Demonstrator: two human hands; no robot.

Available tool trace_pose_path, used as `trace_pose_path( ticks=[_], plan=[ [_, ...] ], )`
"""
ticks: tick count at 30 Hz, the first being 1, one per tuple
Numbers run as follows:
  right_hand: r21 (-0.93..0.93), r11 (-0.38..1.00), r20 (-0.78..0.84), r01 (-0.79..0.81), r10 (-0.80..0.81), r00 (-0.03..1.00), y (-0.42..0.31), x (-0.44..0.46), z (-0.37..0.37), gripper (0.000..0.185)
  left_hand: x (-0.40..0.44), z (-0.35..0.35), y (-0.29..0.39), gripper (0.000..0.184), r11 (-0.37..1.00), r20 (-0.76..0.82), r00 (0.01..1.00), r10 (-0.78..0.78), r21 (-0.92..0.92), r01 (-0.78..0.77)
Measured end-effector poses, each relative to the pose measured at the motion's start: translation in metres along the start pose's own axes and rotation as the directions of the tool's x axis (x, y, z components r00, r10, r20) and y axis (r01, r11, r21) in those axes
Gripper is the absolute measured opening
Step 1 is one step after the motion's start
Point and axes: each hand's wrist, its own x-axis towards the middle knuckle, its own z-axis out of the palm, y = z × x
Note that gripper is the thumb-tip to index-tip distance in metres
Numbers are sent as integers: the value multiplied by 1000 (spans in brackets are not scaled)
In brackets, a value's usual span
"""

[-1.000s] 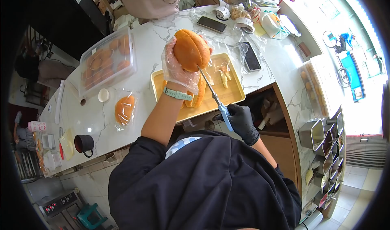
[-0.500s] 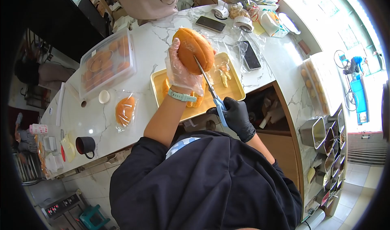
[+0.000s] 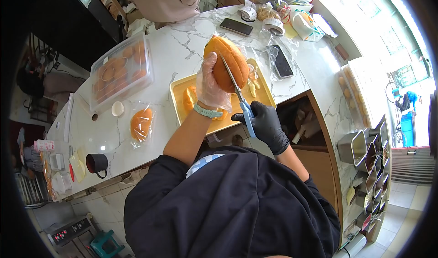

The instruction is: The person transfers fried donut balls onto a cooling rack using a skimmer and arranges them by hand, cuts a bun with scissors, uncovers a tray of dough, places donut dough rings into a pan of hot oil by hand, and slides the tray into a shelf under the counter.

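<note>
My left hand (image 3: 213, 85), in a clear plastic glove, grips a golden-brown bread bun (image 3: 232, 67) and holds it up above a yellow tray (image 3: 174, 95). In a black glove, my right hand (image 3: 267, 125) is closed around the light blue handles of a pair of scissors (image 3: 247, 112). The blades lie against the bun's face, reaching up toward its middle; how deep they go I cannot tell. Another bun (image 3: 190, 99) lies in the tray behind my left wrist, partly hidden. Pale yellowish pieces (image 3: 253, 82) sit at the tray's right side.
Left on the marble counter are a lidded plastic box of buns (image 3: 119, 71), a bagged bun (image 3: 141, 124) and a black mug (image 3: 96, 163). Two phones (image 3: 236, 27) lie beyond the tray. Metal containers (image 3: 352, 147) line the right edge. A person (image 3: 164, 2) is across the counter.
My left hand has shifted the bun slightly right and down, tilting it. The scissors have moved a little to the right, and their blades now reach higher across the bun.
</note>
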Motion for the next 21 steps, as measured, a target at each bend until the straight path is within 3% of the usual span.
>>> trace_pose_path(
  ticks=[3,7,10,21],
  plan=[
    [23,999,-12,-25,25,1000,3,1,2,46,2,-4,0,53,989,43,998,-44,-137,50],
    [47,999,-48,3,-1,999,1,3,3,45,0,-6,0,55,998,69,997,-23,-52,26],
    [37,994,18,-103,102,995,-5,3,-3,43,-1,-8,-4,56,1000,79,997,-8,-27,10],
    [155,982,87,-103,91,992,2,4,6,37,-4,-27,2,55,992,118,993,6,128,-21]
  ],
)
